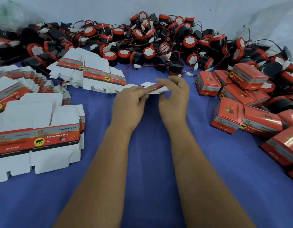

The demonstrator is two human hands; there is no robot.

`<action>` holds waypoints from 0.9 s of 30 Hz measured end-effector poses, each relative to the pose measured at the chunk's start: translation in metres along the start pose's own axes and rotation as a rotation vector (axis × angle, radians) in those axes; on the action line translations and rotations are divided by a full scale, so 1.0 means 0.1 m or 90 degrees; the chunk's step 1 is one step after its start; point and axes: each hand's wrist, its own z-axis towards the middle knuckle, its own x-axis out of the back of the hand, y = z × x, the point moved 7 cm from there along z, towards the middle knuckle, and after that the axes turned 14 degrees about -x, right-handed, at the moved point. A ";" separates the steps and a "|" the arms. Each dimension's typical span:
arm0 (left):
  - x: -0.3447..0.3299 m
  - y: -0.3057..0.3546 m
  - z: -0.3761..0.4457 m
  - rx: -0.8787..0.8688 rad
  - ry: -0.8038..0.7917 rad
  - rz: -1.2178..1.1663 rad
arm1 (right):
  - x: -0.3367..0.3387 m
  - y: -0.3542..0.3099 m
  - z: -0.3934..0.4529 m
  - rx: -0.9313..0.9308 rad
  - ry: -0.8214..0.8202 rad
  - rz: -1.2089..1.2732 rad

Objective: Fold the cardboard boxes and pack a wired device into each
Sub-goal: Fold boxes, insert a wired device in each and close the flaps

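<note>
Over the middle of the blue cloth, both hands hold one flat, unfolded cardboard box, white with a red printed band. My left hand pinches its left end. My right hand curls its fingers over the right end from above. The hands hide most of the box. A big heap of black-and-red wired devices with white connectors lies along the back.
Stacks of flat box blanks lie at the left and back left. Folded, shut red boxes pile up at the right. The blue cloth covers the surface; a pale wall stands behind the heap.
</note>
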 end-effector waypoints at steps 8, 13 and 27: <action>0.13 -0.12 -0.09 0.119 0.149 -0.102 | -0.09 0.24 0.05 -0.385 -0.166 0.471; 0.10 -0.12 -0.08 0.121 0.110 -0.106 | -0.10 0.22 0.05 -0.388 -0.190 0.572; 0.01 -0.09 -0.02 0.100 0.050 -0.098 | -0.17 0.10 0.02 -0.314 -0.320 0.516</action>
